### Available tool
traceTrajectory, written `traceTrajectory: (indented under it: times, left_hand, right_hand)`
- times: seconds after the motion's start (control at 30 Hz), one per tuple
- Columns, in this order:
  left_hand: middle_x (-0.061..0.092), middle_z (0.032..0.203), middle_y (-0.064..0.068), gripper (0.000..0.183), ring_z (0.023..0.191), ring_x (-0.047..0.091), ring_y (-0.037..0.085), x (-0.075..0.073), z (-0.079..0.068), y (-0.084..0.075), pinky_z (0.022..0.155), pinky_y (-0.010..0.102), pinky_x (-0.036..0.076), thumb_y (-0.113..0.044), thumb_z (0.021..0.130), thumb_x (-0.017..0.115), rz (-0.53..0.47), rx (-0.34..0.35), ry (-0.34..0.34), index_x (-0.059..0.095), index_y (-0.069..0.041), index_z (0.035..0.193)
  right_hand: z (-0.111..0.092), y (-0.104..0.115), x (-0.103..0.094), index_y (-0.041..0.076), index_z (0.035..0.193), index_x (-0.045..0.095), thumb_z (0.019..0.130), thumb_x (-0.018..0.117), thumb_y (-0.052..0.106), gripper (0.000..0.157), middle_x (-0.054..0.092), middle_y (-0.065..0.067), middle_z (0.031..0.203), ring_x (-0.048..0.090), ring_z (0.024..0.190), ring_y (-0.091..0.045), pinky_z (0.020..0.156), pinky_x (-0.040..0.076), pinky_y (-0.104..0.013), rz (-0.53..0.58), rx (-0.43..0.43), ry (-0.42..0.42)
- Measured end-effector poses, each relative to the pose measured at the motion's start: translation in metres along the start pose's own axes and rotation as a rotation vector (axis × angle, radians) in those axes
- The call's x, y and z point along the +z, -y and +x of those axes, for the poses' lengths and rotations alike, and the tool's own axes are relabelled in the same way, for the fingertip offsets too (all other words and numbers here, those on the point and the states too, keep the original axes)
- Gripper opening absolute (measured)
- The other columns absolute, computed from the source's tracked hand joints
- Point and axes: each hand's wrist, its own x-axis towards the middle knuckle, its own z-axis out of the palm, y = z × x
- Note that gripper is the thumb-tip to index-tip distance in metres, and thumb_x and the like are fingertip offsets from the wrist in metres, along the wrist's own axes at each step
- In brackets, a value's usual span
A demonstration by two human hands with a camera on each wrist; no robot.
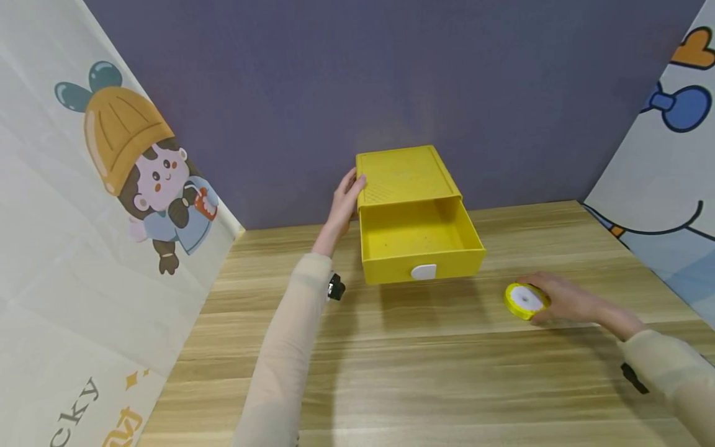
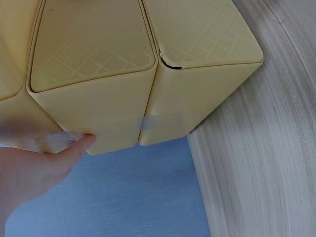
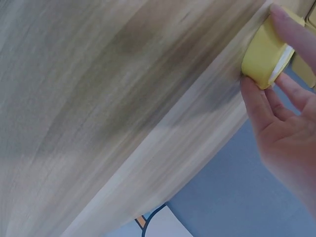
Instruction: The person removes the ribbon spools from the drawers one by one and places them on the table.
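Note:
A yellow drawer box (image 1: 408, 177) stands against the back wall, its top drawer (image 1: 422, 267) pulled out and showing a bare floor. My left hand (image 1: 342, 205) rests against the box's left side near the upper edge. In the left wrist view, the thumb of the left hand (image 2: 42, 168) touches the yellow casing (image 2: 98, 108); its other fingers are hidden. Right of the drawer, my right hand (image 1: 566, 299) grips a roll of yellow ribbon (image 1: 525, 300) with a white centre. The right wrist view shows the ribbon roll (image 3: 264, 54) between the thumb and fingers, above the table.
A wood-grain table (image 1: 424, 379) extends beneath both arms. Behind the box rises a blue-grey wall (image 1: 313, 112). Printed white panels flank the table, the left panel (image 1: 50, 236) with a cartoon figure and the right panel (image 1: 659, 180) with coloured shapes.

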Motion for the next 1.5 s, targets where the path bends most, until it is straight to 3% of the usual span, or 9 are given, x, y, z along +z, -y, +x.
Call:
traceTrajectory:
  times: [0.3,0.43,0.53,0.63,0.73,0.93,1.17,1.33,1.5]
  left_hand:
    - [0.028,0.165,-0.001,0.069,0.147,0.038,0.021,0.002,0.000,0.000,0.114,0.044,0.043,-0.047,0.101,0.050,0.007,-0.004,-0.007,0.023,-0.022,0.159]
    - [0.028,0.165,-0.001,0.069,0.147,0.038,0.021,0.001,0.000,0.000,0.113,0.043,0.044,-0.048,0.101,0.051,0.009,-0.008,-0.014,0.024,-0.022,0.159]
    - [0.028,0.165,-0.001,0.069,0.147,0.038,0.020,0.001,-0.001,0.000,0.107,0.036,0.048,-0.049,0.101,0.051,0.015,-0.014,-0.012,0.024,-0.024,0.159]
    - [0.028,0.165,-0.002,0.069,0.147,0.038,0.020,0.000,-0.002,0.000,0.095,0.032,0.051,-0.050,0.100,0.050,0.013,-0.021,-0.010,0.024,-0.025,0.159]
    - [0.027,0.165,-0.003,0.069,0.147,0.037,0.020,0.000,-0.002,0.000,0.096,0.032,0.051,-0.051,0.100,0.050,0.006,-0.024,-0.009,0.024,-0.026,0.159]
    - [0.028,0.165,-0.001,0.069,0.147,0.037,0.021,0.001,-0.001,0.000,0.110,0.043,0.047,-0.049,0.100,0.051,-0.021,-0.019,-0.009,0.024,-0.023,0.159]
    - [0.031,0.163,0.000,0.068,0.145,0.040,0.021,0.001,-0.001,-0.001,0.103,0.040,0.051,-0.047,0.101,0.051,-0.017,-0.010,-0.023,0.026,-0.022,0.159]
    - [0.031,0.163,0.001,0.068,0.146,0.039,0.022,0.001,0.001,0.001,0.111,0.043,0.047,-0.045,0.101,0.051,-0.020,-0.004,-0.022,0.025,-0.020,0.159]
    - [0.030,0.164,0.001,0.068,0.147,0.038,0.022,0.002,0.003,0.002,0.116,0.041,0.042,-0.045,0.101,0.052,-0.019,0.000,-0.019,0.026,-0.021,0.158]
  right_hand:
    - [-0.004,0.003,-0.002,-0.007,0.132,0.054,0.064,0.092,0.033,0.087,0.059,-0.028,0.125,0.057,0.112,-0.047,0.087,0.050,-0.057,-0.001,0.006,0.000]
    - [-0.005,0.007,-0.004,-0.005,0.132,0.054,0.062,0.093,0.038,0.091,0.060,-0.025,0.123,0.059,0.110,-0.042,0.085,0.051,-0.052,0.002,-0.005,-0.013]
    - [-0.007,0.012,-0.008,-0.005,0.130,0.056,0.060,0.094,0.038,0.091,0.061,-0.024,0.123,0.059,0.110,-0.041,0.086,0.051,-0.053,-0.004,-0.023,-0.037]
    - [-0.009,0.020,-0.012,-0.004,0.127,0.059,0.059,0.095,0.034,0.086,0.062,-0.023,0.122,0.059,0.110,-0.043,0.087,0.051,-0.058,-0.029,-0.063,-0.078]
    - [-0.011,0.031,-0.016,-0.003,0.124,0.061,0.062,0.094,0.029,0.077,0.063,-0.021,0.122,0.059,0.110,-0.043,0.087,0.051,-0.061,-0.060,-0.096,-0.112]
    - [-0.013,0.063,-0.015,0.003,0.116,0.066,0.074,0.088,0.025,0.052,0.070,-0.010,0.111,0.067,0.098,-0.028,0.077,0.060,-0.039,-0.075,-0.183,-0.214]
    - [-0.008,0.111,0.001,0.009,0.111,0.067,0.086,0.078,0.017,0.029,0.071,0.000,0.103,0.069,0.089,-0.014,0.071,0.061,-0.026,0.148,-0.193,-0.263]
    - [-0.003,0.142,0.012,0.010,0.108,0.067,0.091,0.072,0.011,0.018,0.071,0.002,0.097,0.064,0.087,0.002,0.069,0.060,-0.023,0.322,-0.186,-0.284]
    - [0.002,0.168,0.012,-0.001,0.118,0.063,0.102,0.057,0.018,0.026,0.071,-0.010,0.104,0.068,0.094,-0.004,0.079,0.061,-0.027,0.642,-0.081,-0.115]
